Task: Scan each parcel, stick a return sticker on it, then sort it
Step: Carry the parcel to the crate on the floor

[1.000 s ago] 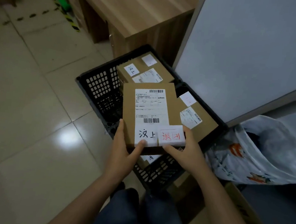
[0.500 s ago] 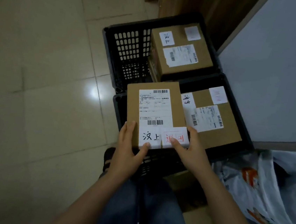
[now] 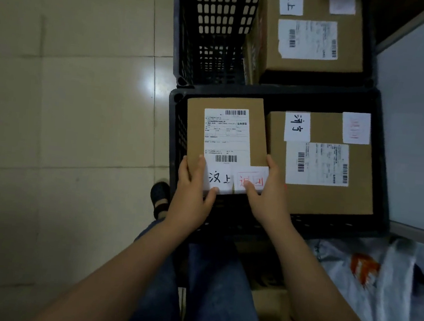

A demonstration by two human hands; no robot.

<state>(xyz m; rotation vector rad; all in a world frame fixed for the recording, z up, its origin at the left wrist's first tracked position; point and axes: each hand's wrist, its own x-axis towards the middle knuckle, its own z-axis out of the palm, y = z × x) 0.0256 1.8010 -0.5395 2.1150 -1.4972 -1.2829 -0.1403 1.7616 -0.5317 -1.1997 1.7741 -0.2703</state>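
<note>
Two hands hold one brown parcel (image 3: 225,141) just past your blue-jeaned knees. Your left hand (image 3: 192,188) grips its near left corner, thumb on the white tag. Your right hand (image 3: 267,195) grips the near right corner, thumb pressing on the red return sticker (image 3: 254,181). The parcel is at the left side of the near black crate (image 3: 278,93), just beside another parcel (image 3: 317,197) that has its own red sticker. Whether it sits on the bottom, you cannot tell. Farther off, a second black crate (image 3: 214,30) holds one more parcel (image 3: 307,65).
</note>
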